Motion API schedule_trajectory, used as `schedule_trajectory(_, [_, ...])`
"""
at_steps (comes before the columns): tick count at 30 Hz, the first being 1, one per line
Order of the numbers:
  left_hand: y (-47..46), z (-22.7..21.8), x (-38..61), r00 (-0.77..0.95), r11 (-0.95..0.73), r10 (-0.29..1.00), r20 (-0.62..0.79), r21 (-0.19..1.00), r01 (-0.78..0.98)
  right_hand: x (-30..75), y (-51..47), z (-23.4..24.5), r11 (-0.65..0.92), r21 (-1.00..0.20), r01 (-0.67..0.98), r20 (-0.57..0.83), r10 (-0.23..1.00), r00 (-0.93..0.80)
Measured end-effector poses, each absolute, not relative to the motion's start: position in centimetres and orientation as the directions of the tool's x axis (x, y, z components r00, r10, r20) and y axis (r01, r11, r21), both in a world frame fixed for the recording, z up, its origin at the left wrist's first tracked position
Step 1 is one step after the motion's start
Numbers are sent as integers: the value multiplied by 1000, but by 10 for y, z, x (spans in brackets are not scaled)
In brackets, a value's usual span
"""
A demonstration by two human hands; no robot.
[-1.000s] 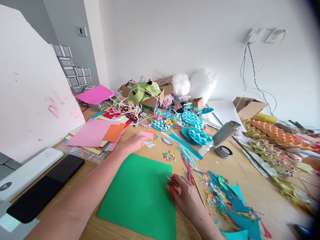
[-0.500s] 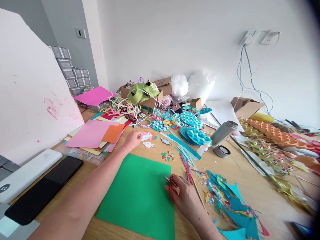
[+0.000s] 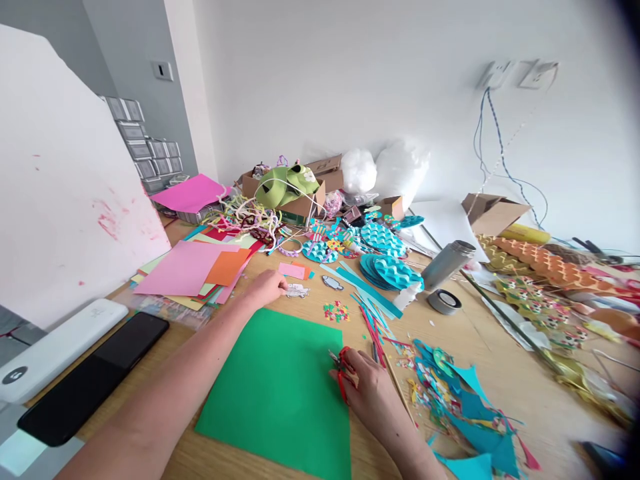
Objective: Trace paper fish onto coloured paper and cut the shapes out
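My left hand is closed in a pinch at the near edge of a small white paper cutout, low over the table left of centre. Its outline is too small to name, and the white fish seen there before is no longer distinct. Red-handled scissors are in my right hand, their short blades pointing up and left over the right edge of a green sheet. A grey paper fish lies to the right of the cutout. Behind it are small pink and orange paper pieces.
Coloured paper sheets are stacked at left, near a black phone and a white power bank. Confetti, blue strips, a steel flask, a tape roll and blue scraps lie right of centre.
My left hand has come slightly nearer with the white cutout, from the pink and orange pieces down to where the white fish lay. The right hand with the scissors has hardly moved.
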State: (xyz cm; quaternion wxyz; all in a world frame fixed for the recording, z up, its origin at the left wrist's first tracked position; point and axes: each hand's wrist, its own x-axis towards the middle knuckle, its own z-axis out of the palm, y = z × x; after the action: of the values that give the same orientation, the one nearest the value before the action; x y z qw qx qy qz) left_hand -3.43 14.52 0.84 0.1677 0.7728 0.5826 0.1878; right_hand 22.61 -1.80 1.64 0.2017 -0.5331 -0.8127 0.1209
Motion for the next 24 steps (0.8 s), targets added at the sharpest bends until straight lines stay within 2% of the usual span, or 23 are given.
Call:
schedule_trajectory(7, [147,12,-38,206,-244,970,131,494,835,226,-19,16,413,-415,811,229,910,-346])
schedule_trajectory(17, [143,21,-35,124,-220,973,194,622,752,225,-20,21,394,-428,814,202,919,-339])
schedule_trajectory(20, [141,26,-34,125,-230,971,203,660,715,226,-20,20,379,-521,765,259,924,-281])
schedule_trajectory(24, [117,40,-19,171,-297,954,247,695,655,230,-18,23,254,-795,551,276,960,-44])
